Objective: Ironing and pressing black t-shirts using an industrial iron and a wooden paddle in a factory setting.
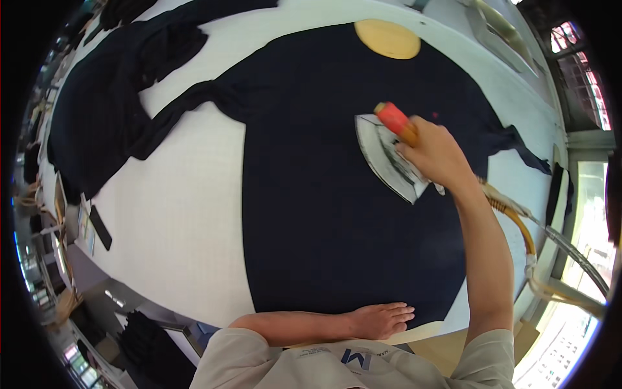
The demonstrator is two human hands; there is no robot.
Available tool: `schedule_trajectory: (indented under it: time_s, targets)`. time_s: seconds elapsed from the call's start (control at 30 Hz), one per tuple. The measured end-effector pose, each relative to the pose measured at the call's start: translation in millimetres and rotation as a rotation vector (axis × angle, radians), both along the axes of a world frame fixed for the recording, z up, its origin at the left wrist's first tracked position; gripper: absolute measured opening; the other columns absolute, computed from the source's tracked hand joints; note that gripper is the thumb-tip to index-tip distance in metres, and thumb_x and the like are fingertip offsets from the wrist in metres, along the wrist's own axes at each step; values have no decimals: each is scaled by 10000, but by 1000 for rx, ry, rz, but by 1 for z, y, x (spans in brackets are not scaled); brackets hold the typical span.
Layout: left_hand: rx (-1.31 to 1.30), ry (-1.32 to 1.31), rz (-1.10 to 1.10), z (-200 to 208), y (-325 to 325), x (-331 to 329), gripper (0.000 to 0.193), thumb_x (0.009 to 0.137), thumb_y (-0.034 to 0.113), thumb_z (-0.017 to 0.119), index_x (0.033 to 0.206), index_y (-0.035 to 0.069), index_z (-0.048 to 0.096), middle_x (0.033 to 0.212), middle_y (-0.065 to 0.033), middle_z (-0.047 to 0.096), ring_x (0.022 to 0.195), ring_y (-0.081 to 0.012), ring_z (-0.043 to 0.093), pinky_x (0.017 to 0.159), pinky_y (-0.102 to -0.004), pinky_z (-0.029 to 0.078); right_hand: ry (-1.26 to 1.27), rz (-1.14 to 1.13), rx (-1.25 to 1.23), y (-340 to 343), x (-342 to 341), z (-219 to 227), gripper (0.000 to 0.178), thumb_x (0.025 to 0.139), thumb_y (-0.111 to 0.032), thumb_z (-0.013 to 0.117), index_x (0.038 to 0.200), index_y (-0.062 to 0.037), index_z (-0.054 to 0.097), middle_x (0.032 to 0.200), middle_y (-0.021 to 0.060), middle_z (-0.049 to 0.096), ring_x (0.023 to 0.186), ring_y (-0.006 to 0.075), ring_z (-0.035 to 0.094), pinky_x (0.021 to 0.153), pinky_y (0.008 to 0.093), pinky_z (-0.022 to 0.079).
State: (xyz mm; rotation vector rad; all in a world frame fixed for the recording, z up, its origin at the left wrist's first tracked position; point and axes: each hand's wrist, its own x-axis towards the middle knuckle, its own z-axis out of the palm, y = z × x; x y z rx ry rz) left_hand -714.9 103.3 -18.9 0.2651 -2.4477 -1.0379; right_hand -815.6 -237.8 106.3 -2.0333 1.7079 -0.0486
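A dark navy t-shirt (324, 194) lies spread flat on a white ironing table (188, 214). My right hand (435, 154) grips the red and orange handle (396, 122) of a grey steam iron (387, 155), which rests on the upper right part of the shirt. My left hand (382, 320) lies flat with fingers together on the shirt's near hem, holding nothing. A yellow oval pad (387, 39) shows at the shirt's neck opening, at the far edge.
A pile of more dark garments (110, 97) lies on the table's left side. A yellow hose and cable (518, 223) run from the iron to the right. A black flat object (100, 227) sits by the left edge. Windows are at the right.
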Motion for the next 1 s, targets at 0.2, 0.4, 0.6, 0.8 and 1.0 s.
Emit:
schedule_trajectory:
  time_s: [0.2,0.4,0.6,0.8,1.0]
  targets:
    - [176,68,75,-2,19,-10,326,1042,196,449,1134,-43,650,1470,-226,581,1462,-319,476,1263,-453,323,-11,424,75,-16,193,-3,217,913,-170,617,1086,-71,702,994,158,754,974,359,736,847,479,582]
    - [149,-118,-31,12,2,7,346,1066,221,440,1209,-28,633,1512,-209,553,1481,-302,454,1289,-420,272,-64,300,20,27,120,-7,231,941,-176,571,1084,-41,693,953,191,748,950,386,740,835,500,584]
    - [275,-88,-102,9,4,2,236,1070,174,465,979,-15,573,1548,-252,495,1517,-297,402,1302,-422,256,40,-484,-85,63,-179,-16,271,884,-217,707,1022,12,661,817,125,682,754,250,651,688,427,506]
    - [204,-46,-59,1,20,4,290,1089,188,410,1051,-30,597,1544,-229,507,1515,-292,402,1306,-417,246,-178,-555,-5,113,-163,-6,274,875,-192,752,981,33,638,781,97,651,696,186,603,658,393,484]
    - [257,1,79,-8,37,-7,330,1038,178,456,1184,-38,658,1525,-222,534,1499,-303,425,1299,-438,241,-72,181,5,94,69,1,184,864,-176,713,992,-43,711,831,118,714,774,262,703,686,422,556]
